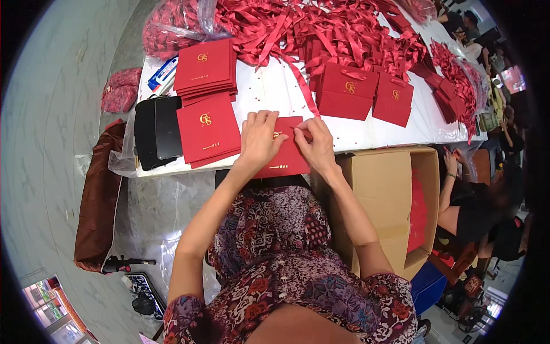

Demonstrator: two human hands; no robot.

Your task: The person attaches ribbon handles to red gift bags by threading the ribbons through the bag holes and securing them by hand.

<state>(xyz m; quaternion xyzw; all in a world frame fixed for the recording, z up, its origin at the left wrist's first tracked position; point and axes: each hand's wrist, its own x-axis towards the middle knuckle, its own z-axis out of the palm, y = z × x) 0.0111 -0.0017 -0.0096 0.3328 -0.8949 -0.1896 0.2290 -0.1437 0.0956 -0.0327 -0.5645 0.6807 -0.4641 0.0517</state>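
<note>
A flat red paper bag (289,163) with a gold emblem lies at the table's near edge, in front of my body. My left hand (260,139) is closed over its upper left part, thumb on the front face and covering some of the emblem. At the upper right corner, the bent fingers of my right hand (316,144) grip the bag's edge. A red ribbon (305,92) runs down from the heap to my right fingertips; whether they also hold it is hidden. Just left of my left hand sits a stack of red paper bags (209,129).
Tangled red ribbons (344,34) on bags cover the table's far side. Other red bags (346,100) lie to the right. A black phone (168,135) rests on the left. An open cardboard box (378,200) stands by my right arm. Another person's hand (451,163) is farther right.
</note>
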